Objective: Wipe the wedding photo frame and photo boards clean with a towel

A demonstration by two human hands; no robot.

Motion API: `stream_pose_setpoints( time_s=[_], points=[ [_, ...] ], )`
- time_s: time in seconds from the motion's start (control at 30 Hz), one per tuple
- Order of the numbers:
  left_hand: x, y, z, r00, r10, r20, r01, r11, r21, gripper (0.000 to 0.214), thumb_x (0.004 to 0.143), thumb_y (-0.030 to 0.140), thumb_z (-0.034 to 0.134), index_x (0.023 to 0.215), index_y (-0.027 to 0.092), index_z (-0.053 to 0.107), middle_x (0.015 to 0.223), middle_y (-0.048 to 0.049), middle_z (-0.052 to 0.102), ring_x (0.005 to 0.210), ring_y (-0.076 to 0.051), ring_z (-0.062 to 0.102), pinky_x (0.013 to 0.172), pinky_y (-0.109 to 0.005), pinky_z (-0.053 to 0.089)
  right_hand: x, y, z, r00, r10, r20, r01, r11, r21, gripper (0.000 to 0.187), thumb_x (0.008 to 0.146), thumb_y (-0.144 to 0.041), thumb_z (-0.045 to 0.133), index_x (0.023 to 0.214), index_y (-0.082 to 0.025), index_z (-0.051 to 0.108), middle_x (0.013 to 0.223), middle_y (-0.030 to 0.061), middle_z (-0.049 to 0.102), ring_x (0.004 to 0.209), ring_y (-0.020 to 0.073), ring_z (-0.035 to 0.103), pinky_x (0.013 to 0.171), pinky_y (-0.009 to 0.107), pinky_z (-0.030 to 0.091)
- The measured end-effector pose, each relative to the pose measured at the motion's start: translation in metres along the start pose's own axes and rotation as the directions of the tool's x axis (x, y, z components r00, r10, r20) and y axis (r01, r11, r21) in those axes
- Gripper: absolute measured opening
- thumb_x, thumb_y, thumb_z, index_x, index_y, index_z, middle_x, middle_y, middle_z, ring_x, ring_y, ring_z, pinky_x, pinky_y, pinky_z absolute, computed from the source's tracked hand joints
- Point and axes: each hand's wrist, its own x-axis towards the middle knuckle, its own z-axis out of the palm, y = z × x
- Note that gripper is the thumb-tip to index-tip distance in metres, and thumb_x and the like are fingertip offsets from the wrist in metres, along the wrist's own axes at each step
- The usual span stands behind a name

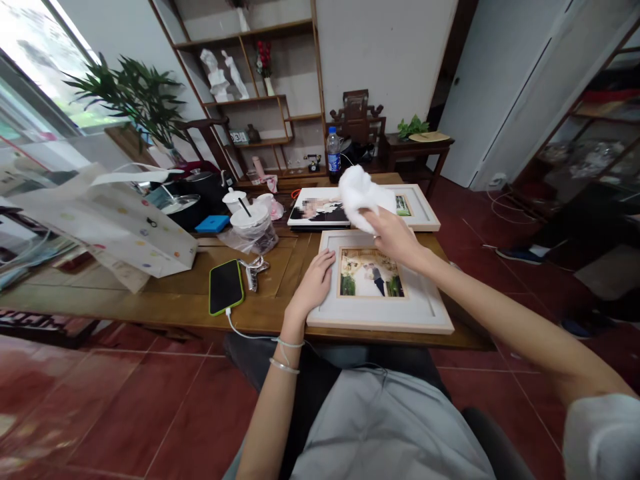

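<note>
The person's grey top (390, 427) fills the bottom of the view, with both forearms reaching past it toward the table (273, 319). The right hand (393, 235) has its fingers closed around a bunched white cloth (361, 193), holding it over the far edge of a pale framed picture (370, 310); whether the cloth touches anything below it I cannot tell. The left hand (314, 283) rests on the left border of that frame, fingers extended, close together and slightly bent, gripping nothing. The frame lies flat on the table, right in front of the person, its broad light mount surrounding a small photo (370, 275) of two figures. Just beyond, partly covered by the cloth, lie a photo panel (320, 210) with dark clothing in it and, to the right, another pale frame (424, 212). Left of the left hand are a crumpled shiny wrapper (256, 272) and a dark-screened phone (226, 288) in a green case, a white cable (243, 329) plugged into it. Farther off stand a lidded cup (250, 219) with a black straw, a flat blue box (213, 223), a spotted paper bag (140, 223) and a blue-capped bottle (333, 157). Beyond the table rises a wooden shelf unit (253, 30); on the right, another person's shoe (523, 256) shows on the red floor (150, 407).
</note>
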Motion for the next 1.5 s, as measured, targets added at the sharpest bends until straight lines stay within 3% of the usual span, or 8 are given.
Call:
stream_pose_setpoints(
  time_s=[0.1,0.27,0.57,0.8,1.03,1.2,1.33,1.5],
  points=[
    [0.0,0.0,0.0,1.0,-0.007,0.002,0.007,1.0,0.013,0.037,0.086,0.011,0.037,0.119,0.013,0.054,0.131,-0.0118,0.05,0.13,-0.021,0.036,0.11,-0.045,0.027,0.016,0.002,0.028,0.975,-0.16,0.157,0.181,0.974,-0.135,0.058,0.072,0.004,0.04,0.127,-0.015,0.044,0.138,0.0197,0.037,0.12,0.0276,0.041,0.095,0.042,0.03],
    [0.001,0.006,-0.003,1.0,0.01,-0.001,-0.01,1.0,0.02,0.036,0.086,0.01,0.038,0.115,0.015,0.057,0.129,-0.0109,0.051,0.127,-0.021,0.039,0.109,-0.042,0.03,0.017,-0.001,0.055,0.862,-0.324,0.39,0.391,0.914,-0.106,0.057,0.072,0.004,0.045,0.126,-0.014,0.046,0.13,0.0178,0.048,0.13,0.0237,0.03,0.098,0.041,0.027],
    [0.0,0.001,-0.001,1.0,0.004,0.005,-0.004,1.0,0.026,0.037,0.087,0.012,0.037,0.119,0.013,0.055,0.131,-0.0122,0.05,0.13,-0.022,0.036,0.109,-0.046,0.029,-0.027,0.034,0.012,0.907,-0.108,0.406,0.213,0.951,-0.224,0.052,0.069,0.003,0.042,0.11,-0.022,0.062,0.13,0.0117,0.051,0.104,0.0245,0.055,0.089,0.039,0.035],
    [0.0,-0.002,0.001,1.0,0.011,-0.008,-0.011,1.0,0.005,0.037,0.087,0.013,0.038,0.119,0.014,0.055,0.131,-0.0114,0.051,0.13,-0.022,0.036,0.109,-0.048,0.029,-0.055,0.067,-0.024,0.885,0.087,0.456,0.085,0.936,-0.343,0.059,0.062,0.003,0.04,0.107,-0.027,0.064,0.126,0.0043,0.055,0.089,0.0226,0.06,0.075,0.034,0.041],
    [0.0,-0.001,0.001,1.0,0.013,-0.009,-0.013,1.0,0.014,0.037,0.087,0.013,0.037,0.119,0.014,0.055,0.131,-0.012,0.051,0.13,-0.021,0.036,0.109,-0.047,0.028,-0.048,0.008,0.003,0.933,0.018,0.358,0.097,0.948,-0.302,0.051,0.066,0.002,0.042,0.109,-0.018,0.062,0.094,0.0144,0.065,0.094,0.0264,0.058,0.073,0.033,0.039],
    [0.001,0.006,-0.002,0.999,0.037,-0.002,-0.037,0.999,0.007,0.039,0.086,0.01,0.037,0.119,0.017,0.056,0.132,-0.0105,0.05,0.13,-0.021,0.036,0.109,-0.047,0.027,-0.028,-0.024,0.025,0.901,-0.179,0.395,0.245,0.962,-0.123,0.052,0.069,0.003,0.043,0.113,-0.018,0.058,0.111,0.016,0.06,0.101,0.0244,0.055,0.08,0.034,0.038],
    [0.001,0.006,-0.002,0.999,0.033,-0.012,-0.033,0.999,0.015,0.037,0.085,0.01,0.037,0.116,0.015,0.057,0.132,-0.0112,0.05,0.13,-0.021,0.036,0.11,-0.045,0.028,-0.027,-0.018,0.026,0.883,-0.206,0.421,0.261,0.962,-0.077,0.056,0.066,0.006,0.042,0.113,-0.019,0.06,0.127,0.0155,0.052,0.104,0.0234,0.055,0.088,0.036,0.036],
    [0.0,0.001,0.001,1.0,0.005,-0.016,-0.004,0.999,0.04,0.035,0.086,0.012,0.038,0.116,0.012,0.057,0.13,-0.0128,0.052,0.129,-0.022,0.037,0.109,-0.045,0.029,-0.053,0.01,-0.005,0.863,-0.132,0.488,0.204,0.974,-0.097,0.054,0.064,0.005,0.041,0.103,-0.023,0.065,0.128,0.0099,0.054,0.099,0.023,0.058,0.084,0.035,0.038]
  ],
)
